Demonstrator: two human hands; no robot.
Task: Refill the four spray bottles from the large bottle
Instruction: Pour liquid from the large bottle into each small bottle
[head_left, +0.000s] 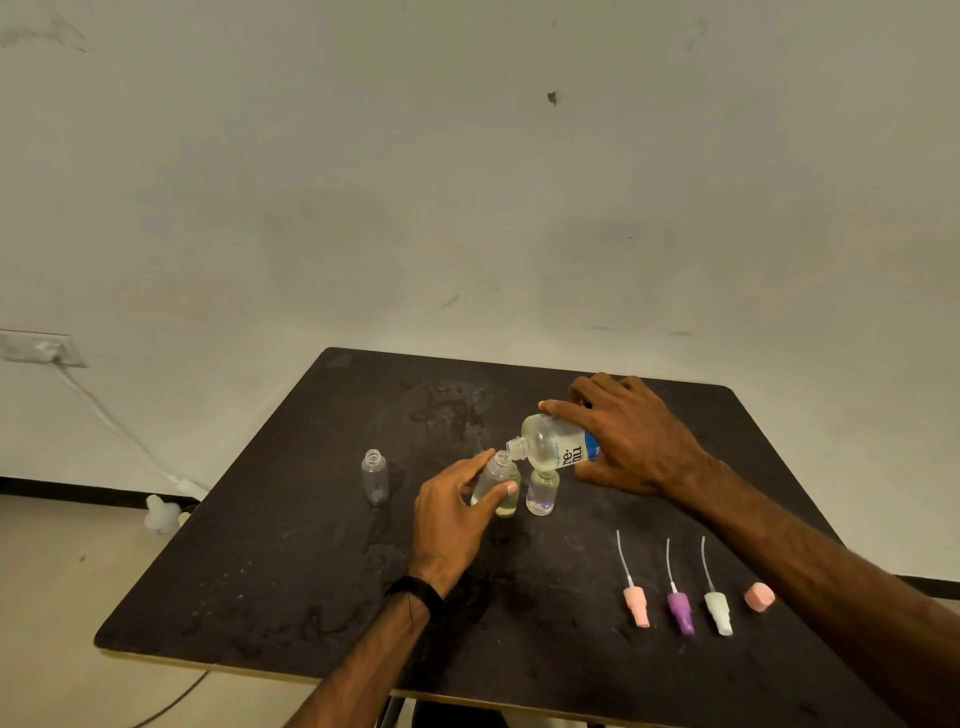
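My right hand (628, 436) grips the large clear bottle (553, 444) with a blue and white label, tipped on its side with its open neck pointing left. The neck sits right at the mouth of a small clear spray bottle (497, 486), which my left hand (457, 512) holds between thumb and fingers, slightly tilted. A second small bottle (543, 493) with a purple print stands just to its right, under the large bottle. A third small bottle (375, 475), uncapped, stands alone to the left. No fourth bottle is visible.
Three spray heads with dip tubes lie in a row at the front right: pink (636, 603), purple (679, 610), white (718, 610). A pink cap (759, 596) lies beside them. The dark table (270, 571) is wet in patches. A white object (162, 514) lies on the floor at left.
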